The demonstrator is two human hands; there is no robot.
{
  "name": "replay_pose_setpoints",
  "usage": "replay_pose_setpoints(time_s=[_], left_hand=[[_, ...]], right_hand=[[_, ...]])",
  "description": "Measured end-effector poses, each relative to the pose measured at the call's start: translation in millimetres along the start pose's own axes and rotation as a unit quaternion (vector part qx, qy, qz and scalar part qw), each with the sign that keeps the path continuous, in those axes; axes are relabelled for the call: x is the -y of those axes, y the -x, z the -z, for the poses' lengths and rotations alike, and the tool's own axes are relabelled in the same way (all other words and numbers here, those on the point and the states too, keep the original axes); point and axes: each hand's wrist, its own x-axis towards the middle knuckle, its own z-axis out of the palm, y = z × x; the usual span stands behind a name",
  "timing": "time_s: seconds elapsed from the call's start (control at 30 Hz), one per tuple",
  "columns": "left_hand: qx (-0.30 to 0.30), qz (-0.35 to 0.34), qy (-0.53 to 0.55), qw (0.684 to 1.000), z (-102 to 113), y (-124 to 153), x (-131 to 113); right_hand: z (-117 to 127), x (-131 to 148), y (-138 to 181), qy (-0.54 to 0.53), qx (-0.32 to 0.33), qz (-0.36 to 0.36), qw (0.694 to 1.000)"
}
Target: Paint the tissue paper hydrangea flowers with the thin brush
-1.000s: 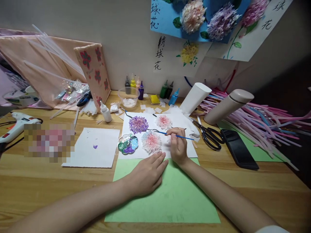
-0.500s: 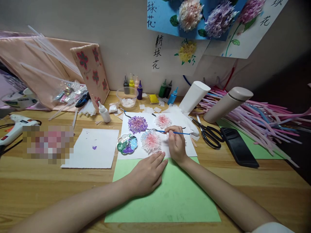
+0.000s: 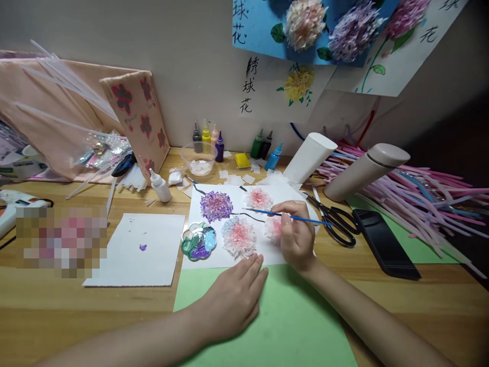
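And here are the hands: the right hand (image 3: 298, 238) has a blue paintbrush (image 3: 264, 212) pinched, fingers curled closed, its bristles pointing to nine o'clock, just beside a black line (image 3: 250, 216) on the white paper (image 3: 219, 259); whether they touch, I can't tell. The left hand (image 3: 236, 298) lies flat and empty, fingers extended, fingertips by the paper's six o'clock edge. Look at the pink-and-blue flower (image 3: 239, 236): purple flower (image 3: 216, 206) at ten-thirty, pink flower (image 3: 258, 199) at one, paint palette (image 3: 198, 242) at nine. Another bloom (image 3: 272, 229) sits at three, partly behind the right hand. Off that hand, black scissors (image 3: 338, 227) at two o'clock, phone (image 3: 385, 243) at three, both on the wooden surface (image 3: 72, 321).
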Motion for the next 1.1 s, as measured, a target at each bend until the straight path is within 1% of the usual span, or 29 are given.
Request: replay_pose_setpoints(time_s=[0.1, 0.17, 0.23, 0.37, 0.43, 0.5, 0.63, 0.7, 0.8, 0.93, 1.1], left_hand=[[-0.008, -0.007, -0.014, 1.0, -1, 1, 1], [-0.026, -0.011, -0.027, 0.999, -2, 0, 1], [-0.061, -0.011, -0.039, 0.997, -5, -2, 1], [-0.152, 0.004, -0.063, 0.986, -15, -5, -1], [-0.178, 0.016, -0.075, 0.981, -19, -7, -2], [-0.187, 0.022, -0.082, 0.979, -22, -8, -3], [-0.177, 0.024, -0.088, 0.98, -23, -10, -3], [-0.182, 0.029, -0.086, 0.979, -23, -11, -3], [-0.195, 0.037, -0.081, 0.977, -23, -12, -3], [-0.194, 0.04, -0.075, 0.977, -23, -12, -4], [-0.195, 0.039, -0.076, 0.977, -21, -12, -5]], right_hand=[[-3, 0, -11, 0.018, 0.054, 0.029, 0.998], [-7, -2, -12, 0.02, 0.069, 0.043, 0.996], [-11, -4, -10, 0.017, 0.076, 0.046, 0.996], [-12, -5, -3, 0.025, 0.094, 0.054, 0.994], [-12, -5, -2, 0.032, 0.098, 0.054, 0.993], [-12, -5, -3, 0.035, 0.099, 0.046, 0.993], [-14, -6, -5, 0.033, 0.106, 0.027, 0.993], [-15, -6, -5, 0.025, 0.111, 0.018, 0.993], [-16, -7, -4, 0.019, 0.12, 0.022, 0.992], [-16, -7, -3, 0.025, 0.123, 0.033, 0.991], [-14, -8, -5, 0.031, 0.124, 0.026, 0.991]])
